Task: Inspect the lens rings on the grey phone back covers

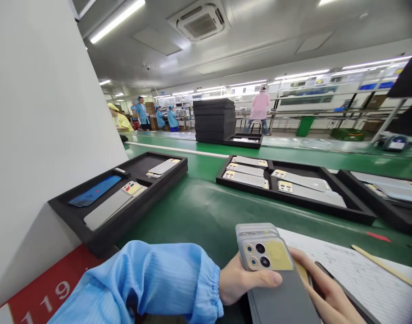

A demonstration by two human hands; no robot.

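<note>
My left hand (237,281), in a light blue sleeve, grips a stack of grey phone back covers (276,297); its thumb lies across the top cover just below the camera cut-outs and a yellow film patch. My right hand (327,292) shows only as fingers running along the stack's right edge, pressed against it, with a thin dark strip lying across them. The stack is held low over the near edge of the green belt (199,207).
A black tray (124,220) with a blue and grey covers sits left; two more trays (293,200) (388,211) of covers lie ahead. A printed sheet (361,279) and wooden stick (384,267) are at right. A white panel (40,135) stands left. Stacked black trays (214,119) and several workers are far back.
</note>
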